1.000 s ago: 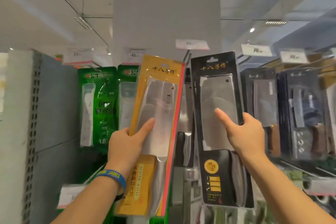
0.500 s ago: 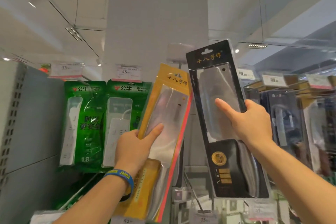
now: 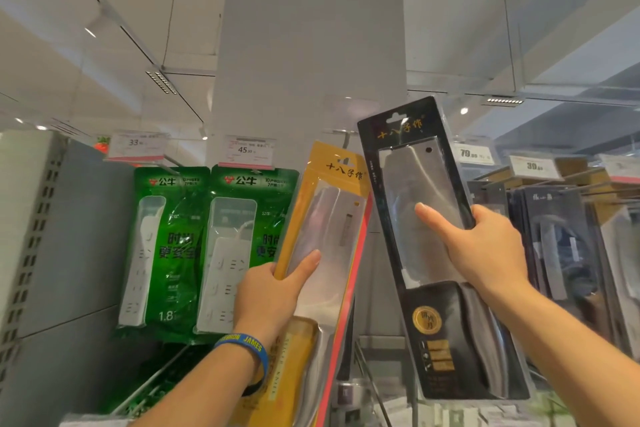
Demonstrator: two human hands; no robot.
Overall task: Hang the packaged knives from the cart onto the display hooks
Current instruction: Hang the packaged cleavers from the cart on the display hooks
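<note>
A: What stands behind both grips?

B: The grey pillar (image 3: 311, 28), rising above and between them. Outward of the left grip hang green power-strip packs (image 3: 173, 253). Outward of the right grip is a row of dark knife packs (image 3: 561, 236), already on pegs.

A: What has changed in the last second?

B: The black knife pack (image 3: 408, 163) has gone up and tipped over. The right hand (image 3: 485, 246) clasps its right edge at mid-blade, thumb flat across the window. The pack's top now leans inward, over the yellow one. A second ago it stood upright and lower.

A: And the yellow knife pack (image 3: 332, 218)?

B: The left hand (image 3: 270, 291) grips its left edge, thumb on the front. It has tilted too, its top leaning toward the right grip. Its hang hole sits just below the hook (image 3: 344, 140); I cannot tell whether it is threaded.

A: Meaning?

B: I judge both packs are being lined up for that one hook, above and between the grips. The black pack's hole stands higher than the hook, so it would need to come down onto it. Neither is plainly hung.
</note>
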